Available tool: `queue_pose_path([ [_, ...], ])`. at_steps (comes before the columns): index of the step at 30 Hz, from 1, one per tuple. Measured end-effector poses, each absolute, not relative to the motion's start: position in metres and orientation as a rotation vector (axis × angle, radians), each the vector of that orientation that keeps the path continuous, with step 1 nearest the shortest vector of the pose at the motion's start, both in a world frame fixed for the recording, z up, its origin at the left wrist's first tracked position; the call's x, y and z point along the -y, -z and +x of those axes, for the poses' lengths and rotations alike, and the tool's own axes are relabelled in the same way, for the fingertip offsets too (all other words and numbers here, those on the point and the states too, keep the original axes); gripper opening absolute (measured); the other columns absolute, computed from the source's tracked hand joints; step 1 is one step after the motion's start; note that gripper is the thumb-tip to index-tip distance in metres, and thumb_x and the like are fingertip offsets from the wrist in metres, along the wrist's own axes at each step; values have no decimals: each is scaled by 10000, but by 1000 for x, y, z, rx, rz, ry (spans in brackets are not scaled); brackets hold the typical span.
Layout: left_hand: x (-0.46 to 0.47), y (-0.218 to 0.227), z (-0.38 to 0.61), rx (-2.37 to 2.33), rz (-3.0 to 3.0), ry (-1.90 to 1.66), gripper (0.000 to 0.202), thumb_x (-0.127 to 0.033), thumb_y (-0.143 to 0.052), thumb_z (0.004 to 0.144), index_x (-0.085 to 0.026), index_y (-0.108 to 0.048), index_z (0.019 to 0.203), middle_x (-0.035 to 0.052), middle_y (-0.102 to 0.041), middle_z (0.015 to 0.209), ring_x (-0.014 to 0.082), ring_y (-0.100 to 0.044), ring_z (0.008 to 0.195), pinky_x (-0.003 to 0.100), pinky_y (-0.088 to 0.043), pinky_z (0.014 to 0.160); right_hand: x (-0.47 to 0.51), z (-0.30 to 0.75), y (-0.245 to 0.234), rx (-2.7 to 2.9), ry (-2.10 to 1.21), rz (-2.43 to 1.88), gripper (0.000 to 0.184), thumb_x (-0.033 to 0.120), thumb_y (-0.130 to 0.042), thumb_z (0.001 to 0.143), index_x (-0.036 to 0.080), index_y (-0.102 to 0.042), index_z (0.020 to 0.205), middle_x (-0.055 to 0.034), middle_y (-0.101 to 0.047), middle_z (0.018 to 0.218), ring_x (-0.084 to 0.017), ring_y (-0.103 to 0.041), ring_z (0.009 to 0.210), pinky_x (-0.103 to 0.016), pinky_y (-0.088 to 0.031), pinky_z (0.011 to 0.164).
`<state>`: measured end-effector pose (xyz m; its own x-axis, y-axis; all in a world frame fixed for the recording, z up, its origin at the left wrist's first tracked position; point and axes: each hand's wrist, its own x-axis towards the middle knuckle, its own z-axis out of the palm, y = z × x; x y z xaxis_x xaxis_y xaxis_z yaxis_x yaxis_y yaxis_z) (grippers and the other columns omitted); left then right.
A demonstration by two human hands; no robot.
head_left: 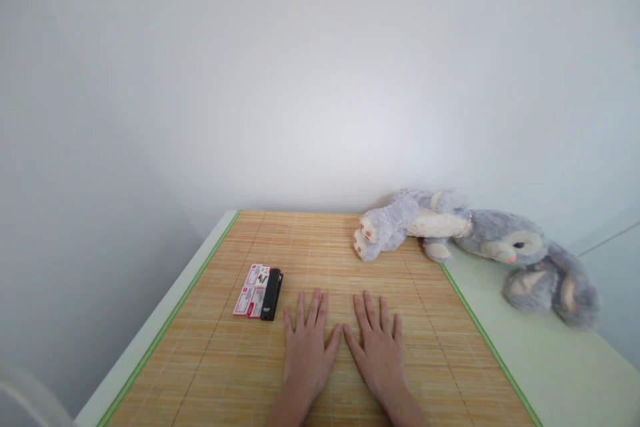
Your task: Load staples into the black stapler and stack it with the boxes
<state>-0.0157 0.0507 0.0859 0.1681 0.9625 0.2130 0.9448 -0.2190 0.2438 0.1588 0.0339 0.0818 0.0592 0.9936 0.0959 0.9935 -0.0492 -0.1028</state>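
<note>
My left hand (308,350) lies flat, palm down, on a bamboo mat (240,373), its fingers spread. Beside it, also palm down with fingers apart, rests my right hand (377,353). The two thumb tips nearly meet; I cannot tell whether they touch. Neither hand holds anything. Just beyond and left of my left hand is a black stapler (271,295), lying lengthwise away from me. Against its left side are small white and red printed boxes (251,290), one with a picture of a stapler on it.
A grey plush rabbit (435,223) lies on its side at the back right, legs on the mat, head and ears over the pale tabletop (565,367). White walls (320,80) border the back. A blurred pale curved thing (30,397) shows at lower left.
</note>
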Motion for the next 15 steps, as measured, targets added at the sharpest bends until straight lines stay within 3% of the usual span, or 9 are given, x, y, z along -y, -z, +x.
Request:
queue_pose_path([
  [15,-51,-88,-16,-1917,2347,-491,685,-630,-349,1008,-393,-165,1623,-62,-207,1703,346,-71,1594,668,-94,1255,-33,158,-84,2060,-4,-2170,694,634,-317,1018,349,-167,1633,26,-122,1717,-364,-25,1590,-680,-41,1231],
])
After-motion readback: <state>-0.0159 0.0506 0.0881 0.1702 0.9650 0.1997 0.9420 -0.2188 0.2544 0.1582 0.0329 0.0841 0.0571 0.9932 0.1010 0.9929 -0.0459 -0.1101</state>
